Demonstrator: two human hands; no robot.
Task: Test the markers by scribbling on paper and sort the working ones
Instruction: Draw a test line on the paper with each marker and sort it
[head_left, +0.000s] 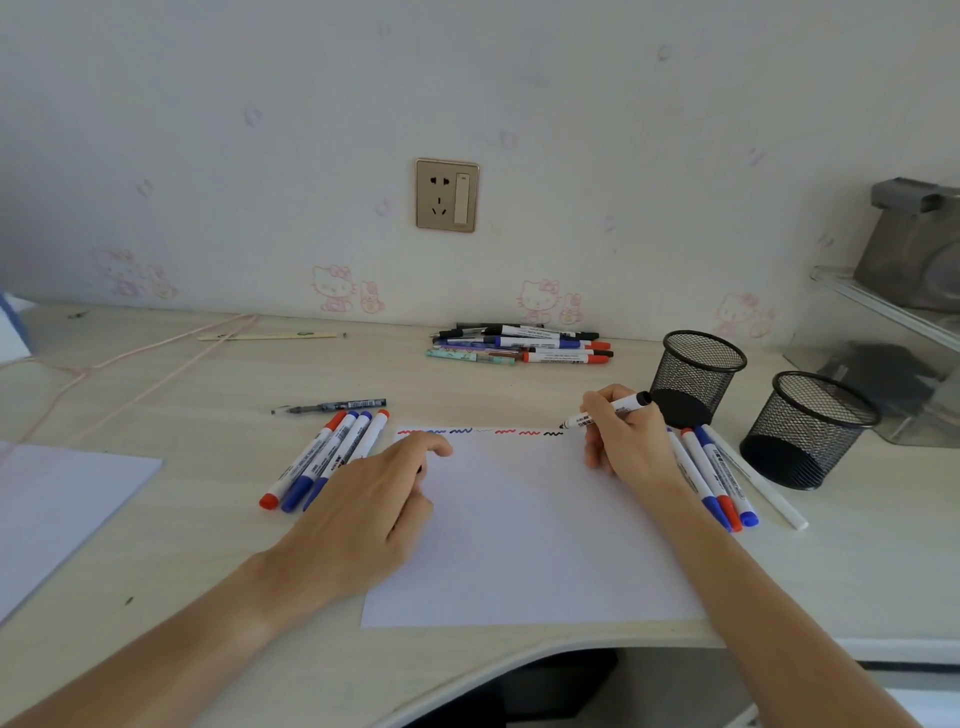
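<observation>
Pale desk (156, 519) under me, white paper (519, 545) square in front. My right hand (623, 441) has its fingers clamped on the black marker (605, 411), tip down at the sheet's top edge beside a fresh black squiggle (554, 433), barrel running from 9 o'clock up toward 3. My left hand (374, 509) lies flat, fingers relaxed, pinning the paper. The two mesh cups (696, 379) stand at 2 o'clock, nearest my right hand, so I judge that hand does the sorting.
</observation>
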